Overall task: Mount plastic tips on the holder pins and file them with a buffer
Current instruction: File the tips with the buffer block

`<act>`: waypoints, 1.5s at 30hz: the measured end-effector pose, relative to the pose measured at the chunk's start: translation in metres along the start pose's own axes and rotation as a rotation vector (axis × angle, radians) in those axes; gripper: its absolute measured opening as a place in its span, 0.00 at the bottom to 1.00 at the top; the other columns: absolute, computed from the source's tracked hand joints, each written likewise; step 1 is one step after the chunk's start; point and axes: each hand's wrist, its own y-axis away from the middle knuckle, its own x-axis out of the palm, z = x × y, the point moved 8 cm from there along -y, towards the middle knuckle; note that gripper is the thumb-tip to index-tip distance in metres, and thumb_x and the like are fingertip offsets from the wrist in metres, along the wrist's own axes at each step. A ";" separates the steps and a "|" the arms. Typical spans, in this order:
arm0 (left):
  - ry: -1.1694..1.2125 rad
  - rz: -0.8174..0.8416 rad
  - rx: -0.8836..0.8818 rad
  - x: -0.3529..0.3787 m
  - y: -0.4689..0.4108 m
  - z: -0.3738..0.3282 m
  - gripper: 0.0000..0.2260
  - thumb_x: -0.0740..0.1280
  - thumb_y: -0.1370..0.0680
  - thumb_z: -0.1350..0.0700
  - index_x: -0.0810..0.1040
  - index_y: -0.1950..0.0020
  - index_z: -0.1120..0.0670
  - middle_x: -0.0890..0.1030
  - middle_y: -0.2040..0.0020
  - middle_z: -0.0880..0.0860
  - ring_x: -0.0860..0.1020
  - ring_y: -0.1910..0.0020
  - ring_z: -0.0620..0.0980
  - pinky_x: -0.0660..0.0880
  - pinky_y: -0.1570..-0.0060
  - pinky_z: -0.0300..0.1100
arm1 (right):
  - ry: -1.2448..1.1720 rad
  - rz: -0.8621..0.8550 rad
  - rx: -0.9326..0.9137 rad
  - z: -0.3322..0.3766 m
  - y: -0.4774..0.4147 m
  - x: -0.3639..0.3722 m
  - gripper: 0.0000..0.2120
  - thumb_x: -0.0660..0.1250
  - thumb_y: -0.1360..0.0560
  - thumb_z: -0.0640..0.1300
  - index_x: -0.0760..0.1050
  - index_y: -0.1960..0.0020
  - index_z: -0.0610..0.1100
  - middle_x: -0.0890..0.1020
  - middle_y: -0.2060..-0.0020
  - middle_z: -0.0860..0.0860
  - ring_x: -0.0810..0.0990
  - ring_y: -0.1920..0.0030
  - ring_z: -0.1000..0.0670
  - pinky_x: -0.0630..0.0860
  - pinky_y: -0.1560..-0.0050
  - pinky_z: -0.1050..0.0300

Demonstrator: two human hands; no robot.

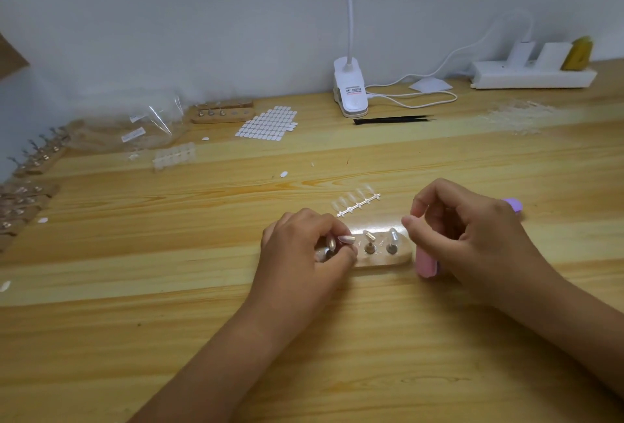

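The tips (369, 236) seem mounted on the holder (401, 256); left hand (300, 253) pinches the leftmost, right hand (472, 236) grips the buffer (426, 265), so filing likely remains

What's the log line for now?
left hand: pinches holder's leftmost pin | right hand: grips buffer | tip strip: behind holder

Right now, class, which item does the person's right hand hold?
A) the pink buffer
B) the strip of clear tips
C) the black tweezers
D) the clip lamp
A: the right hand curls round the pink buffer, while the black tweezers lie far back by the clip lamp and the strip of clear tips lies untouched.
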 end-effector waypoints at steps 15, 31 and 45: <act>0.100 0.062 -0.056 0.003 -0.007 0.005 0.02 0.71 0.34 0.52 0.83 0.63 0.47 0.82 0.62 0.46 0.77 0.60 0.45 0.73 0.53 0.44 | 0.236 0.078 -0.284 0.029 0.004 0.028 0.06 0.79 0.29 0.40 0.85 0.52 0.44 0.81 0.39 0.48 0.74 0.33 0.42 0.72 0.37 0.35; -0.151 -0.213 0.646 -0.018 0.025 -0.060 0.08 0.77 0.29 0.58 0.84 0.52 0.56 0.83 0.53 0.50 0.80 0.50 0.49 0.73 0.41 0.53 | -0.331 0.321 -0.003 0.023 0.008 0.015 0.09 0.73 0.32 0.52 0.88 0.54 0.51 0.82 0.41 0.62 0.70 0.29 0.62 0.67 0.35 0.60; 0.180 -0.080 0.515 -0.023 0.023 -0.061 0.13 0.80 0.34 0.61 0.84 0.51 0.59 0.82 0.51 0.53 0.81 0.49 0.50 0.76 0.51 0.43 | -0.520 0.482 -0.050 0.036 0.014 0.021 0.06 0.71 0.25 0.51 0.87 0.52 0.55 0.82 0.37 0.55 0.71 0.28 0.58 0.67 0.31 0.61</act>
